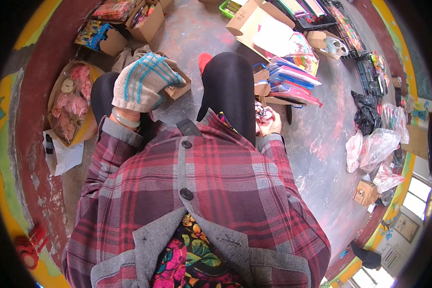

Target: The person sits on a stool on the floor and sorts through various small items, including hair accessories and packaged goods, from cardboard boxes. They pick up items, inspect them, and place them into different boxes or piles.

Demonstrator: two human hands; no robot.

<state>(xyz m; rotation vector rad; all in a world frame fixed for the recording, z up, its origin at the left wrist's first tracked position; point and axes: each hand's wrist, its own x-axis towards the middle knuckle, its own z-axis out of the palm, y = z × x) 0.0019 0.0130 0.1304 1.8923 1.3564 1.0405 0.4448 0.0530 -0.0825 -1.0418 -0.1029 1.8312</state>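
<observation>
A pale cloth with teal stripes [143,80] covers my left hand, raised above my left knee. Only the wrist [126,118], with a pale bangle on it, comes out from under the cloth; the fingers are hidden. By the outer side of my right knee, my right hand [270,124] is closed around a small pinkish-white and dark patterned item [262,112], whose kind I cannot make out. An opened small cardboard box [181,89] sits just past the cloth, partly covered by it.
A carton of pink fluffy items [93,129] stands left. More cartons [111,42] are at the far left. Ahead right are colourful flat packets [293,79], an open carton [242,29] and black crates [369,72]. Plastic bags [379,149] lie along the right wall.
</observation>
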